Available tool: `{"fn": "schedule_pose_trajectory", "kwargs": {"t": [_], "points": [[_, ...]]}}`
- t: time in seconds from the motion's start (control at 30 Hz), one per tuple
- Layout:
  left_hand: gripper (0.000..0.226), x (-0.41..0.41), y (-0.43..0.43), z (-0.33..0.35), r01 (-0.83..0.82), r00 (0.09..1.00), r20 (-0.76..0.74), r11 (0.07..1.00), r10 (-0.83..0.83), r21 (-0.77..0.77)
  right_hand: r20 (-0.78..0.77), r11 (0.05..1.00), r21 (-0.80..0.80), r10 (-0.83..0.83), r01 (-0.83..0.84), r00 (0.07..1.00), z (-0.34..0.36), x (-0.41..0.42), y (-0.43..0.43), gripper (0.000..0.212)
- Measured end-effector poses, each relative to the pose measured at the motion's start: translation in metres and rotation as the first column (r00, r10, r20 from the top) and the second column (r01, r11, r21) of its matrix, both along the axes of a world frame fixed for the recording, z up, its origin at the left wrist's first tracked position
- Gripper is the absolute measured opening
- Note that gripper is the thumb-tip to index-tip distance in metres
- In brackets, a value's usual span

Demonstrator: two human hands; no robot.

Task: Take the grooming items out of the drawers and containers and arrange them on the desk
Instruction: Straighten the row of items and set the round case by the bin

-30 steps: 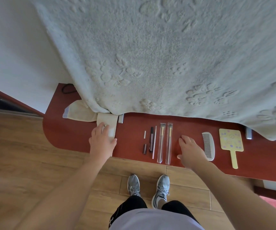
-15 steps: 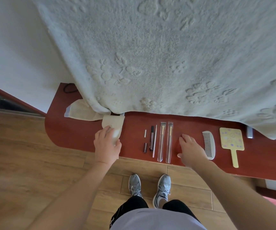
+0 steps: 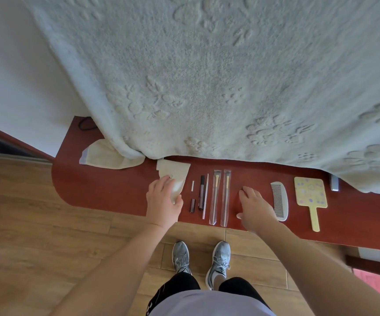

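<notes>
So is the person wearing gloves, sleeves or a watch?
No. The left hand and right hand are bare: no gloves, rings or watch show. The left forearm and right forearm are bare too, with no sleeves in view.

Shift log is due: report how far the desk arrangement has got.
Done: hand mirror, comb, two sleeved brushes and pencils lie in a row on the desk. In hand: left hand rests on a cream pouch beside them; right hand lies open. Left: second pouch, partly under the blanket.
</notes>
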State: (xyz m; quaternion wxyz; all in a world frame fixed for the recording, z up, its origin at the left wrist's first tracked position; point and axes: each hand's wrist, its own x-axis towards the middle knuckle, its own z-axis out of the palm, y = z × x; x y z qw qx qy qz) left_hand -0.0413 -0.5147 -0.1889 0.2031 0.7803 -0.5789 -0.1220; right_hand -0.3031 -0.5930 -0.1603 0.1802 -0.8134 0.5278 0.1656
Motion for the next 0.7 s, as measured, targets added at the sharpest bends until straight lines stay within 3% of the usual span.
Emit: {"fn": "schedule_pose_trajectory", "kwargs": {"t": [0.7], "points": [[0.041, -0.0007, -0.0071, -0.0021, 0.039, 0.996, 0.078, 0.987, -0.052, 0.157, 0.015, 1.0, 0.003, -0.013, 0.013, 1.0, -0.0022, -0.0013, -0.0007, 0.076]]}}
